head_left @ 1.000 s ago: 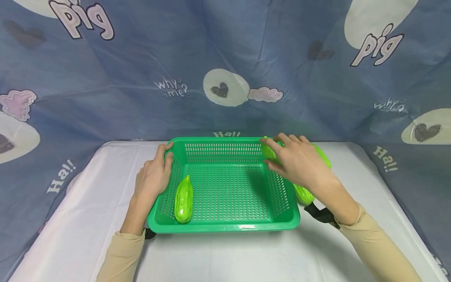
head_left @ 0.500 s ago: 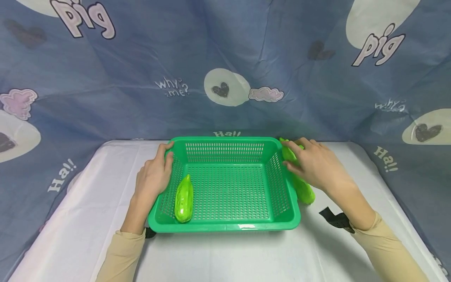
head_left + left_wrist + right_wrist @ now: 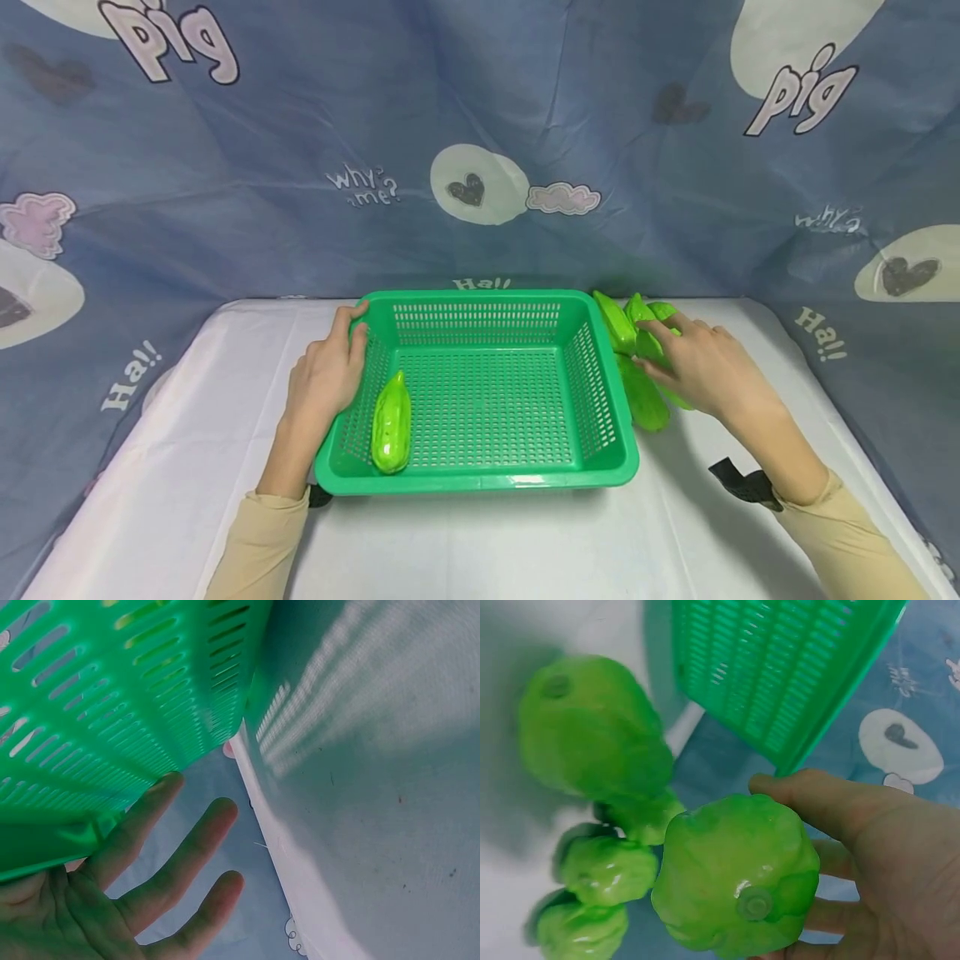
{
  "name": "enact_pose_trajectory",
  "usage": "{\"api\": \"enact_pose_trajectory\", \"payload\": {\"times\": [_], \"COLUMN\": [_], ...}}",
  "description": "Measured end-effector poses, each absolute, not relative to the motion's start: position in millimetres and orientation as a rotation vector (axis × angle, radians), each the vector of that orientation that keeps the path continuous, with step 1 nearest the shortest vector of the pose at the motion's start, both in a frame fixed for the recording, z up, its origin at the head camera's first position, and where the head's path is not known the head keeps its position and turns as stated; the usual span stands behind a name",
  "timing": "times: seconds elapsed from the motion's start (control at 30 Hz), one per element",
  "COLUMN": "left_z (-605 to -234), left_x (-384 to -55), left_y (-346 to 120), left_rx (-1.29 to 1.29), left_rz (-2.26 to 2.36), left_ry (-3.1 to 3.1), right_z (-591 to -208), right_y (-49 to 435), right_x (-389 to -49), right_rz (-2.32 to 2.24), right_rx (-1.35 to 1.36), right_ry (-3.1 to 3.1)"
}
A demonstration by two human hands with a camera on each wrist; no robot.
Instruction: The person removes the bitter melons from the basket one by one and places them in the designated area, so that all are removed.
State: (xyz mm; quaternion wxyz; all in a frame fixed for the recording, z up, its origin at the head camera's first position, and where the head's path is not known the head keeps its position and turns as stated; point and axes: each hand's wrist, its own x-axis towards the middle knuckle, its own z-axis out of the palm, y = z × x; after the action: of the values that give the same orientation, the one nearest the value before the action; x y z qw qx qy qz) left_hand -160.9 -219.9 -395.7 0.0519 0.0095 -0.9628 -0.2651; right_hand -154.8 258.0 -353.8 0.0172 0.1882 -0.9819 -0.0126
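Observation:
A green plastic basket [image 3: 480,482] with slotted walls stands on the white table. One bright green, ridged bitter melon [image 3: 392,425] lies inside it at the left. My left hand [image 3: 326,375] holds the basket's left rim; in the left wrist view its fingers lie spread along the outer wall. Just right of the basket, my right hand [image 3: 708,367] grips another bitter melon [image 3: 735,877], its thumb above and fingers behind it in the right wrist view. More bitter melons [image 3: 592,727] lie under and beside this hand, partly hidden by it.
A white cloth covers the table [image 3: 480,550]. Behind it hangs a blue printed curtain [image 3: 480,125], close to the basket's far wall. Bitter melons crowd the basket's right side [image 3: 615,325].
My right hand has moved right, from over the basket's far right corner to outside it, with a bitter melon between thumb and fingers. My left hand and the basket have stayed in place.

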Motion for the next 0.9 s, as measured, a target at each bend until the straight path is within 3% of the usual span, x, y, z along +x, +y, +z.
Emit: {"api": "enact_pose_trajectory", "payload": {"times": [0.9], "left_z": [-395], "left_x": [-161], "left_y": [-219], "left_rx": [0.024], "left_rz": [-0.823], "left_ry": [-2.922], "right_z": [-388], "right_y": [280], "right_x": [-148], "right_rz": [0.131], "right_rx": [0.522], "right_ry": [-3.172]}}
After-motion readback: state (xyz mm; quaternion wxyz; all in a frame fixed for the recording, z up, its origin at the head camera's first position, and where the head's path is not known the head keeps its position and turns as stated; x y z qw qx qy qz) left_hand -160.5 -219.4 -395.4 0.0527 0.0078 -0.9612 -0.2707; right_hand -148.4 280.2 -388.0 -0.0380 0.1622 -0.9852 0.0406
